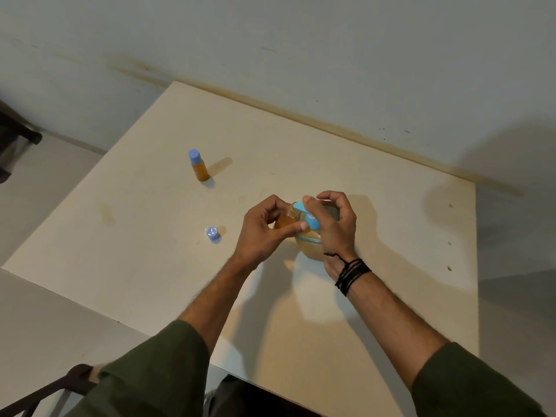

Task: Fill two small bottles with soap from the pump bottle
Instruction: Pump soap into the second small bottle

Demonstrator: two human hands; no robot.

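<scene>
Head view: left hand [264, 228] grips an uncapped small amber bottle [284, 221] under the blue pump spout [305, 216] of the clear soap-filled pump bottle [310, 243], mid-table [376, 182]; right hand [332, 224], fingers curled, presses it. Capped orange bottle [199, 165] and loose blue cap [213, 234] stand apart on bare tabletop leftward.

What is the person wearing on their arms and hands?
Both arms have dark olive-green sleeves pushed up toward the elbows, so the forearms are bare. The left hand wears nothing. The right hand has no glove or ring showing, but black cord bracelets wrap its wrist.
</scene>
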